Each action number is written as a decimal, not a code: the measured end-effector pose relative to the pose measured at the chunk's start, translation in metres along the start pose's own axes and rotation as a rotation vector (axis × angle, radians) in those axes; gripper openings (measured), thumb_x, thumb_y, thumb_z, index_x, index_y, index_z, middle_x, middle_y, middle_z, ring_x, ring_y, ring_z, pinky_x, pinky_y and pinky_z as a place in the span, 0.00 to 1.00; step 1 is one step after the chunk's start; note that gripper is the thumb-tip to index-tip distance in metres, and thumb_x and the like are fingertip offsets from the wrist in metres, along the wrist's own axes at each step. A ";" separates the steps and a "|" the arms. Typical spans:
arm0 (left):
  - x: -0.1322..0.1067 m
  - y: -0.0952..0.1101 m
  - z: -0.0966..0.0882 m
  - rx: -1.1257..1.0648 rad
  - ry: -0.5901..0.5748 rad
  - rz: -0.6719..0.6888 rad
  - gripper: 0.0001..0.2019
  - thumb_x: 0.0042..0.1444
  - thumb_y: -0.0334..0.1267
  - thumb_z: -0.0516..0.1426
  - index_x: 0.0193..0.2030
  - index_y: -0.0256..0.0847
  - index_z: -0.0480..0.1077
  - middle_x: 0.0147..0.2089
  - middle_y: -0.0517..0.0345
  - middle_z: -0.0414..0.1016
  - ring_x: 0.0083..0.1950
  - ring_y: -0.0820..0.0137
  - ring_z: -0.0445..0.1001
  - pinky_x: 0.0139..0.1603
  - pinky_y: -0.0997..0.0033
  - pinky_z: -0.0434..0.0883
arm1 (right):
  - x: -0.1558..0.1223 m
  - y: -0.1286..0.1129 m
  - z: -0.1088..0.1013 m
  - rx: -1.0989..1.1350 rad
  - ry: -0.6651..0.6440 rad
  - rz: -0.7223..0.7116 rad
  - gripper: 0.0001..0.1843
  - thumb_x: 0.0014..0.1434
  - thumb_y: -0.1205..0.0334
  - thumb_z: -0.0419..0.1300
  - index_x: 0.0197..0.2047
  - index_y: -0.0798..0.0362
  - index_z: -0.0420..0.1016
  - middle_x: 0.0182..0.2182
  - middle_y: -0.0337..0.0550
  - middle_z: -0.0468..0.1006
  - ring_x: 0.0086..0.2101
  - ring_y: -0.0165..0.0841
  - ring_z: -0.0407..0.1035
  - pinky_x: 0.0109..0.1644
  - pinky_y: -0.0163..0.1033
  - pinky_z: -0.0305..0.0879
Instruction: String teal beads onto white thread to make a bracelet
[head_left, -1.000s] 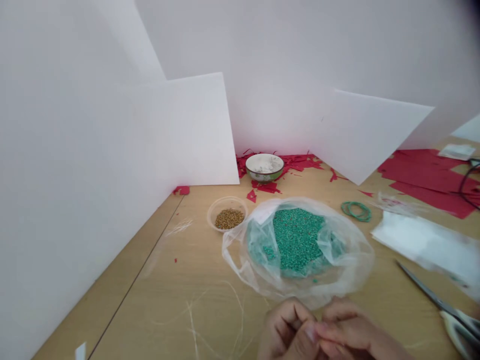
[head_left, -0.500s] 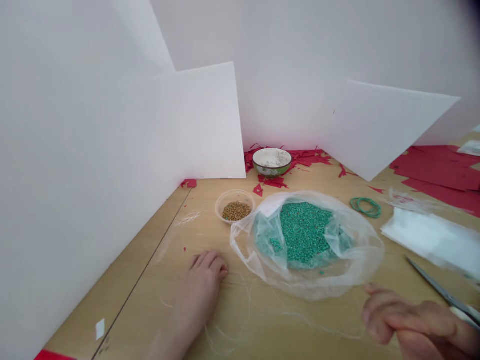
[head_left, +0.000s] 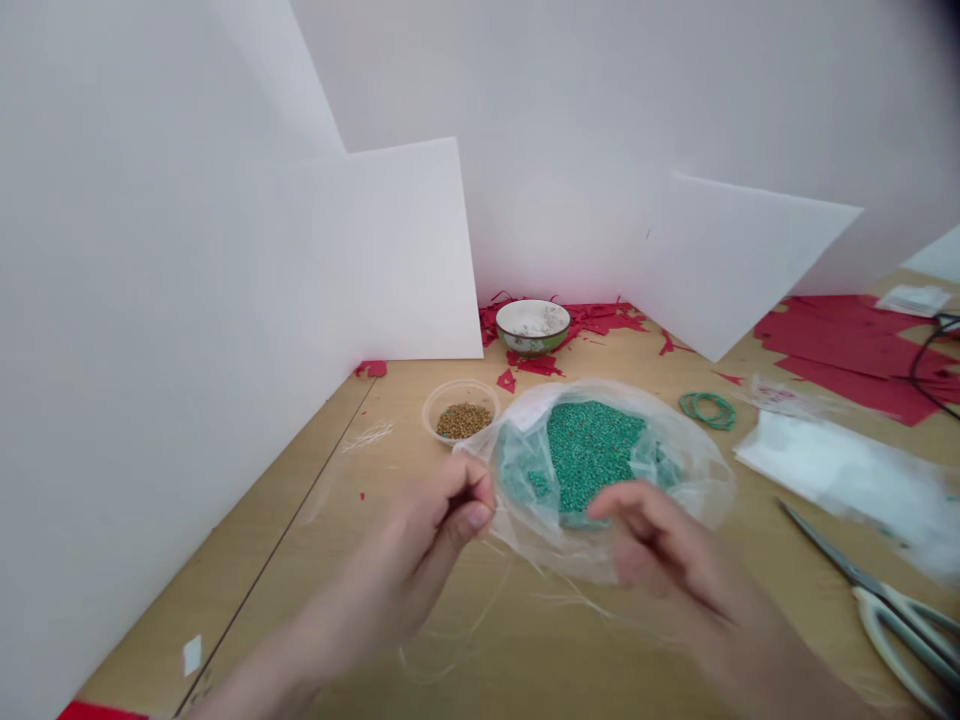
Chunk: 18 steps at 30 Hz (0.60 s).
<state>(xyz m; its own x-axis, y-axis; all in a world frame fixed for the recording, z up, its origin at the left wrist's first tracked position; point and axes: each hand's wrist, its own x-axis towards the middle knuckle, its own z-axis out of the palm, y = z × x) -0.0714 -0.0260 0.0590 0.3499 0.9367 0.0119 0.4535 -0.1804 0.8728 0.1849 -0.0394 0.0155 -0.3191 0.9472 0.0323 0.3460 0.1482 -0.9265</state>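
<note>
My left hand (head_left: 442,530) is raised over the table, thumb and forefinger pressed together beside the near left edge of a clear plastic bag (head_left: 705,500). Whatever lies in that pinch is too fine to make out. My right hand (head_left: 675,560), smeared by motion, hovers in front of the bag with its fingers bent; its grip is unclear. Small green beads (head_left: 596,450) fill the spread-out bag. Pale thin thread (head_left: 480,620) loops across the tabletop below and between the hands.
A clear dish of gold beads (head_left: 463,420) sits left of the bag. Behind stands a bowl (head_left: 532,330) among red paper scraps. To the right are green strung loops (head_left: 707,410), a white packet (head_left: 832,480) and scissors (head_left: 862,590). White boards (head_left: 405,250) stand behind.
My left hand has risen from the table and closed into a pinch. My right hand has moved left, in front of the bag. The view has shifted slightly to the right.
</note>
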 end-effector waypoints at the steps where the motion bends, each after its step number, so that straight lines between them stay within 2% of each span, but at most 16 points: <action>1: 0.006 0.009 0.002 -0.006 -0.021 0.024 0.08 0.66 0.41 0.49 0.36 0.42 0.64 0.30 0.60 0.62 0.30 0.72 0.59 0.30 0.74 0.60 | 0.009 -0.012 0.004 0.059 -0.122 0.025 0.16 0.66 0.50 0.53 0.54 0.45 0.65 0.27 0.34 0.61 0.26 0.28 0.58 0.27 0.31 0.58; 3: 0.018 0.024 0.003 -0.122 -0.047 0.061 0.06 0.64 0.39 0.51 0.37 0.42 0.65 0.31 0.58 0.65 0.32 0.72 0.62 0.32 0.74 0.62 | 0.025 -0.029 0.007 0.146 -0.365 0.036 0.19 0.61 0.48 0.60 0.50 0.49 0.70 0.24 0.31 0.58 0.23 0.25 0.52 0.23 0.30 0.48; 5: 0.029 0.035 -0.005 -0.310 -0.017 0.080 0.03 0.61 0.37 0.55 0.38 0.41 0.67 0.31 0.58 0.67 0.31 0.73 0.64 0.30 0.76 0.62 | 0.034 -0.038 0.002 0.185 -0.437 0.080 0.20 0.62 0.45 0.58 0.39 0.54 0.76 0.21 0.32 0.58 0.21 0.24 0.48 0.23 0.31 0.43; 8: 0.038 0.045 -0.034 -0.591 0.115 0.138 0.06 0.57 0.28 0.55 0.41 0.38 0.69 0.27 0.64 0.66 0.25 0.82 0.59 0.27 0.81 0.53 | 0.036 -0.036 -0.018 0.147 -0.390 0.105 0.22 0.62 0.43 0.57 0.34 0.54 0.79 0.19 0.32 0.59 0.21 0.23 0.47 0.23 0.33 0.40; 11: 0.037 0.048 -0.068 -0.825 0.237 0.102 0.20 0.59 0.23 0.38 0.44 0.36 0.69 0.27 0.68 0.65 0.25 0.88 0.58 0.31 0.81 0.46 | 0.028 -0.016 -0.041 0.125 -0.339 0.086 0.23 0.61 0.42 0.57 0.32 0.52 0.80 0.20 0.34 0.61 0.22 0.25 0.49 0.23 0.33 0.43; 13: 0.034 0.047 -0.084 -0.932 0.298 0.103 0.26 0.57 0.21 0.33 0.42 0.36 0.70 0.27 0.68 0.64 0.25 0.90 0.59 0.31 0.81 0.43 | 0.021 0.001 -0.051 0.149 -0.300 0.107 0.22 0.61 0.42 0.57 0.32 0.52 0.79 0.18 0.33 0.58 0.21 0.25 0.47 0.23 0.33 0.41; 15: 0.033 0.045 -0.089 -0.960 0.327 0.098 0.26 0.56 0.21 0.33 0.40 0.38 0.70 0.26 0.69 0.64 0.24 0.89 0.58 0.29 0.83 0.43 | 0.014 0.018 -0.057 0.183 -0.217 0.103 0.22 0.62 0.42 0.56 0.32 0.51 0.79 0.19 0.33 0.58 0.20 0.25 0.47 0.23 0.33 0.41; 16: 0.032 0.042 -0.087 -0.934 0.301 0.066 0.25 0.55 0.21 0.34 0.39 0.38 0.70 0.25 0.68 0.64 0.23 0.88 0.57 0.28 0.83 0.43 | 0.010 0.024 -0.061 0.187 -0.164 0.109 0.22 0.62 0.42 0.56 0.31 0.51 0.79 0.18 0.33 0.57 0.20 0.25 0.47 0.23 0.34 0.42; 18: 0.034 0.036 -0.076 -0.823 0.159 -0.042 0.18 0.57 0.23 0.41 0.38 0.38 0.70 0.24 0.67 0.62 0.22 0.87 0.56 0.27 0.83 0.44 | 0.003 0.034 -0.069 0.150 -0.029 0.102 0.23 0.61 0.41 0.56 0.30 0.51 0.78 0.17 0.33 0.57 0.19 0.26 0.49 0.22 0.34 0.45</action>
<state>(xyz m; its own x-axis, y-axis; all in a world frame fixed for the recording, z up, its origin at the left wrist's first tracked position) -0.1062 0.0219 0.1279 0.1988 0.9799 -0.0139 -0.3007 0.0745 0.9508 0.2570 -0.0121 0.0099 -0.3154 0.9461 -0.0737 0.2428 0.0054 -0.9701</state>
